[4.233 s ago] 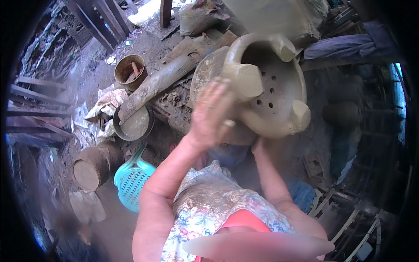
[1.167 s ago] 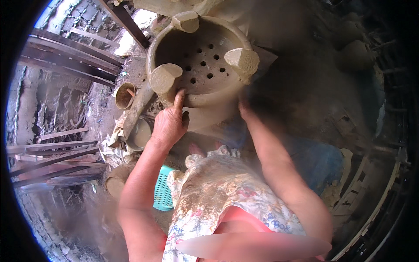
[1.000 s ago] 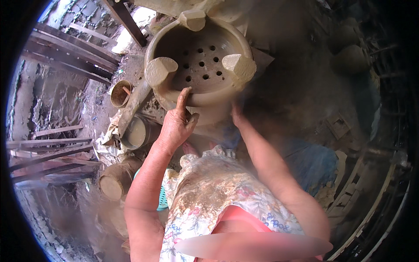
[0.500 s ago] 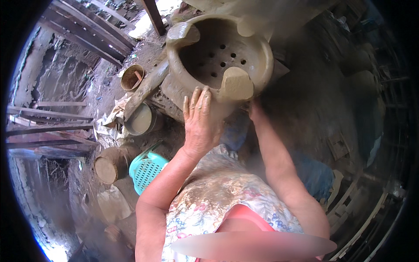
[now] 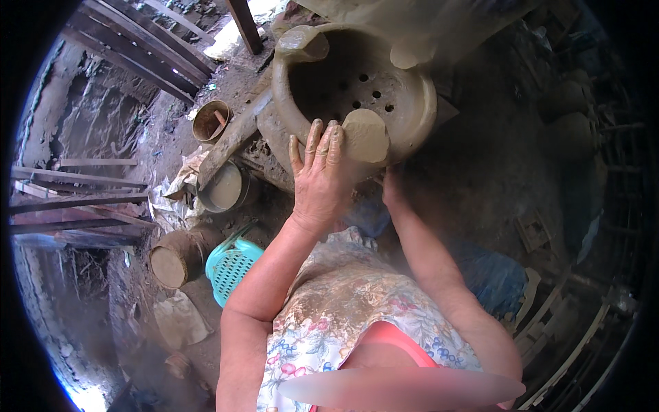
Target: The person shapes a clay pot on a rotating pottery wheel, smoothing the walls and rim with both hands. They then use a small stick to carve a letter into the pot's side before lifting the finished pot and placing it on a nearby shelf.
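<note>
A wet grey-brown clay stove (image 5: pixel 427 113), round and bowl-shaped with several holes in its inner floor, stands in front of me. Three thick clay lugs rise from its rim; the near clay lug (image 5: pixel 366 136) has a flat, paler top. My left hand (image 5: pixel 320 172), smeared with clay, lies along the near left outer wall, its fingers stretched up to the rim beside that lug. Below the near side of the stove is my right hand (image 5: pixel 392 189). Its fingers are hidden by the clay, so their grip cannot be seen.
A wooden board (image 5: pixel 237 134) slants down left of the stove. Close by are a small bucket (image 5: pixel 211 122), a pot of murky liquid (image 5: pixel 223 189), a clay-coated container (image 5: pixel 170 266) and a turquoise perforated plastic seat (image 5: pixel 235 271). Blue sheeting (image 5: pixel 491 278) lies at the right.
The stove has turned clockwise: its near lug has shifted left, closer to my left fingers, and the far lug right. My right hand has moved slightly left.
</note>
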`<control>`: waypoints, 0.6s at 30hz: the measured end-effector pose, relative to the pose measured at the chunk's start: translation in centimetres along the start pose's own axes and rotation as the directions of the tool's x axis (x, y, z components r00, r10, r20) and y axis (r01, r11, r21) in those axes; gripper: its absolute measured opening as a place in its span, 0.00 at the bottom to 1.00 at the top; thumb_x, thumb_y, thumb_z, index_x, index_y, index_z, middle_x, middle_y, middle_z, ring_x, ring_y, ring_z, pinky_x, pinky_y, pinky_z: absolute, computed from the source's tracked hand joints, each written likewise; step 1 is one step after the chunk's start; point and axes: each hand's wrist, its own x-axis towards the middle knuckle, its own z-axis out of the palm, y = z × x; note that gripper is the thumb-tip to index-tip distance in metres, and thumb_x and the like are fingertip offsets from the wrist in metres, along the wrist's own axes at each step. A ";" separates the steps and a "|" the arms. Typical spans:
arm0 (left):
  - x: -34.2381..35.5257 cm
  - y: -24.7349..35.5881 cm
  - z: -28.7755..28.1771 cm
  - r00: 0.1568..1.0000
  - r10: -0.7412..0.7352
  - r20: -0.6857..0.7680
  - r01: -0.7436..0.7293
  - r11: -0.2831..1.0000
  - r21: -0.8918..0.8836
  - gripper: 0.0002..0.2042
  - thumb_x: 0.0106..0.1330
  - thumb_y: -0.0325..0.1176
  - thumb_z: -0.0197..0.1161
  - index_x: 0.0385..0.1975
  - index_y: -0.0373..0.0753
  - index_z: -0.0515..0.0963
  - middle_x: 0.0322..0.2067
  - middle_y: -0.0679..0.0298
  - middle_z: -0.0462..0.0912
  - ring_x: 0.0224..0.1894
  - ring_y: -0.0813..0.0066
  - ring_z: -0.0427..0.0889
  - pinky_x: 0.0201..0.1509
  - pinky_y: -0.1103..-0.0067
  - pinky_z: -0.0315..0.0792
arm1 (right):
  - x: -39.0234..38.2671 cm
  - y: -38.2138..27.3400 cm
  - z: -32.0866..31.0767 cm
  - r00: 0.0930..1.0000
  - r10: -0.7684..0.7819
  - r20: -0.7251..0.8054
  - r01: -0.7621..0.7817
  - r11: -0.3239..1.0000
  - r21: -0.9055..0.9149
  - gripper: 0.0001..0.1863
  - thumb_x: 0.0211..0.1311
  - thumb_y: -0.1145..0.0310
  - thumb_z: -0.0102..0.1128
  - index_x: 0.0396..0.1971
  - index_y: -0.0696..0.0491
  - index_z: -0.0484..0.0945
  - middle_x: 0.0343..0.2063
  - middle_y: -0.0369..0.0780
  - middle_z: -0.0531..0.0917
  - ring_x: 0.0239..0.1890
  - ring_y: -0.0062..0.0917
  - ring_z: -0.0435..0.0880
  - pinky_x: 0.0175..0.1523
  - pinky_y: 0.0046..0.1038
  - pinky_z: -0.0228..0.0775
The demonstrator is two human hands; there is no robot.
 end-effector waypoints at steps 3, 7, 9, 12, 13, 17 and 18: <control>-0.1 0.0 -0.1 1.000 -0.019 0.011 0.019 1.000 -0.003 0.44 0.39 0.20 0.57 0.65 0.37 0.52 0.63 0.57 0.60 0.67 0.53 0.54 0.69 0.54 0.39 | 0.0 0.3 0.0 0.998 -0.058 0.003 0.058 0.998 -0.007 0.35 0.62 0.41 0.47 0.63 0.45 0.57 0.55 0.35 0.66 0.50 0.25 0.70 0.47 0.31 0.70; -0.2 -0.1 -0.2 0.998 -0.043 0.044 0.043 0.999 0.005 0.45 0.38 0.19 0.56 0.65 0.39 0.52 0.64 0.58 0.59 0.68 0.53 0.53 0.69 0.54 0.40 | 0.2 0.8 0.1 0.993 -0.111 -0.034 0.110 0.993 -0.034 0.34 0.63 0.42 0.45 0.63 0.47 0.57 0.54 0.35 0.67 0.50 0.25 0.71 0.45 0.30 0.71; -0.1 -0.3 -0.7 0.996 -0.029 0.085 0.023 0.997 0.075 0.45 0.38 0.20 0.57 0.65 0.39 0.52 0.63 0.58 0.59 0.68 0.54 0.53 0.68 0.53 0.40 | 0.5 0.9 -0.2 0.994 -0.109 -0.028 0.107 0.993 -0.045 0.33 0.64 0.42 0.45 0.63 0.47 0.57 0.55 0.35 0.67 0.51 0.25 0.70 0.45 0.30 0.72; 0.4 -0.6 -1.9 0.990 0.011 0.142 -0.037 0.983 0.179 0.45 0.39 0.20 0.58 0.65 0.40 0.52 0.63 0.58 0.61 0.67 0.56 0.54 0.68 0.53 0.40 | 1.3 1.2 -0.7 0.998 -0.053 0.016 0.054 0.998 -0.033 0.34 0.64 0.43 0.46 0.63 0.46 0.57 0.57 0.36 0.65 0.52 0.25 0.69 0.44 0.30 0.72; 0.6 -0.7 -2.2 0.989 0.023 0.149 -0.048 0.984 0.169 0.44 0.39 0.21 0.58 0.65 0.39 0.52 0.62 0.58 0.62 0.67 0.57 0.55 0.68 0.53 0.40 | 1.6 1.2 -0.9 0.998 -0.049 0.041 0.051 0.998 -0.045 0.34 0.63 0.43 0.46 0.64 0.46 0.56 0.57 0.36 0.65 0.53 0.25 0.69 0.44 0.30 0.72; 1.4 0.0 -2.4 0.995 -0.047 0.086 0.059 0.988 -0.141 0.43 0.40 0.21 0.59 0.64 0.38 0.54 0.60 0.56 0.65 0.66 0.59 0.58 0.69 0.54 0.40 | 2.3 1.2 -1.0 0.996 -0.084 0.013 0.085 0.994 -0.075 0.39 0.60 0.39 0.48 0.64 0.45 0.52 0.55 0.38 0.65 0.50 0.28 0.69 0.46 0.33 0.72; 1.6 0.2 -2.1 0.996 -0.004 0.094 0.013 0.996 -0.091 0.42 0.40 0.21 0.59 0.63 0.37 0.55 0.59 0.55 0.66 0.65 0.59 0.60 0.69 0.55 0.41 | 2.4 1.2 -0.9 0.995 -0.094 -0.022 0.092 0.992 -0.091 0.40 0.59 0.37 0.49 0.64 0.44 0.51 0.53 0.39 0.66 0.48 0.29 0.70 0.47 0.34 0.72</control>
